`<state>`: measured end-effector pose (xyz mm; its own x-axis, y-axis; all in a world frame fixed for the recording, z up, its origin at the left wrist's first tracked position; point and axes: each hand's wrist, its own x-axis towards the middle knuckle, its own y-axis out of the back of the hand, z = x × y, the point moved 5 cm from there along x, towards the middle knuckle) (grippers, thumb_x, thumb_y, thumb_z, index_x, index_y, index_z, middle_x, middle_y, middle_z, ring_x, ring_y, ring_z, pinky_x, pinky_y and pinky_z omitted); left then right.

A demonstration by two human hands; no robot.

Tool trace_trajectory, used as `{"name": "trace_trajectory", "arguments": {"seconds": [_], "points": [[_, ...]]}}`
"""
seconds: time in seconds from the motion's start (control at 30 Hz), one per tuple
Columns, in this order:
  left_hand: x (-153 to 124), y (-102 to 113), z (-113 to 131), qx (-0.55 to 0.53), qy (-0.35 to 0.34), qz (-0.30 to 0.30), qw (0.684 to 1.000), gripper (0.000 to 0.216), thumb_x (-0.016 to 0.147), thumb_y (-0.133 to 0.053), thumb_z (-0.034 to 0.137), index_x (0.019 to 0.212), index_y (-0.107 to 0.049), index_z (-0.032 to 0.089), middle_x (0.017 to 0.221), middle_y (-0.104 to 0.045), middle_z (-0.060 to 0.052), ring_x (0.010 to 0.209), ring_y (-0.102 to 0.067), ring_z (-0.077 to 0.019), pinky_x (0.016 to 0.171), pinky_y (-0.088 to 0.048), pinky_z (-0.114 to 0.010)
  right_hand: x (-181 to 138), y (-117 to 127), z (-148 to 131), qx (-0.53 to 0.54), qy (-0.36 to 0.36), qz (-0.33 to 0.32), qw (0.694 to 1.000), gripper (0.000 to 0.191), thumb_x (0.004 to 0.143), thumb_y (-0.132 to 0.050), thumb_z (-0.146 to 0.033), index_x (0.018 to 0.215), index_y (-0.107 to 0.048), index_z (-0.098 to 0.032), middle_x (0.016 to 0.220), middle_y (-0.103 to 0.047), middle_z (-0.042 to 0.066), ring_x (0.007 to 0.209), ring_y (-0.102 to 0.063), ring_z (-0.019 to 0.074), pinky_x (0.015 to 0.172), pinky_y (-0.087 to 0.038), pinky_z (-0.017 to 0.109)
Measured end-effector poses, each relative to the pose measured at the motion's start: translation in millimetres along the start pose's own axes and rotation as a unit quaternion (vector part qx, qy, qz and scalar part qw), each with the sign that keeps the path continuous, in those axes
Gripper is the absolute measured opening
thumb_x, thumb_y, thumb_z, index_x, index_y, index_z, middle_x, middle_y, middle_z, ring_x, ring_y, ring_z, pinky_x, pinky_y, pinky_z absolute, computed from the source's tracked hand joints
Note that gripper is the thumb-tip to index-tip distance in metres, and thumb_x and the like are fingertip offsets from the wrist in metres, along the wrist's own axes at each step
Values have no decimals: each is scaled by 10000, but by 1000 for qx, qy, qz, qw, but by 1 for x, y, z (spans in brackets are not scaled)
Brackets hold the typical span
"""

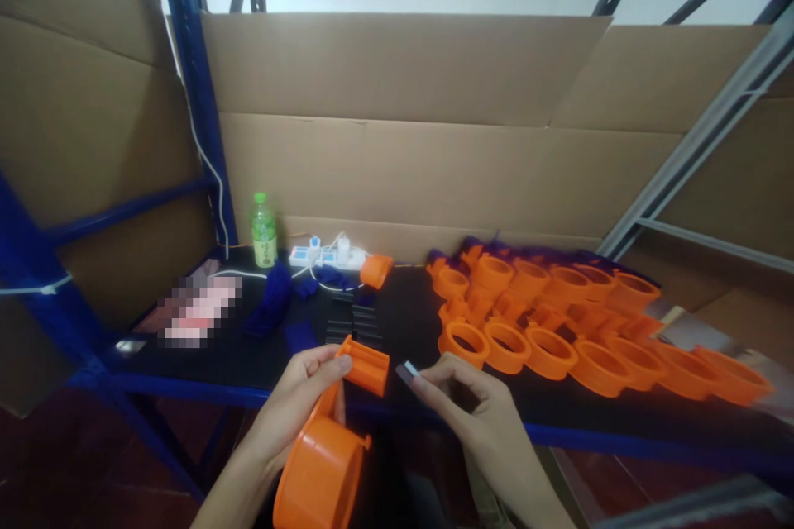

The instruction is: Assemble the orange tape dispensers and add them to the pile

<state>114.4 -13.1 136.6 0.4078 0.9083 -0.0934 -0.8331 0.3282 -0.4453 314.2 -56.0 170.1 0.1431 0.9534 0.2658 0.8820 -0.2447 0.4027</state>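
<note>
Left hand (310, 384): I clasp one orange holder (322, 463). Right hand (475, 397): I pinch one small strip (408, 371), right of the holder. Orange rings (583, 322): rows, farther right.

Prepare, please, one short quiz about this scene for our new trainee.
1. Which hand holds the large orange part?
2. True or false: in the picture, the green-capped bottle stands left of the power strip.
3. Choose: the right hand holds the small dark-and-white piece (a) in a closed fist, (b) between thumb and finger, (c) on an open palm.

Key: 1. The left hand. 2. True. 3. b.
</note>
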Motion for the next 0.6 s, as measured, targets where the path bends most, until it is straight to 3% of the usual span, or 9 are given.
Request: {"name": "trace_trajectory", "arguments": {"seconds": [0.17,0.43,0.6], "points": [[0,0,-2,9,7,-16,1000,360,829,-693,401,1036,-688,107,512,-595,6,425,-481,-91,438,-341,-179,0,-2,4,24,-26,-25,999,392,790,-691,-536,706,-636,-158,653,-544,-7,626,-488,125,585,-396,239],[1,-3,-4,38,-7,-33,999,430,840,-681,410,1140,-672,102,515,-606,3,432,-488,-98,456,-347,-192,1,-7,12,33,-49,-45,997,413,781,-693,-558,726,-630,-153,672,-563,3,637,-494,131,586,-390,240],[6,-1,-7,107,-51,-57,991,459,844,-674,431,1173,-680,111,534,-615,0,440,-526,-101,469,-359,-194,2,-7,15,41,-59,-53,996,391,792,-704,-521,708,-611,-151,660,-549,-7,640,-476,122,593,-378,235]]}}
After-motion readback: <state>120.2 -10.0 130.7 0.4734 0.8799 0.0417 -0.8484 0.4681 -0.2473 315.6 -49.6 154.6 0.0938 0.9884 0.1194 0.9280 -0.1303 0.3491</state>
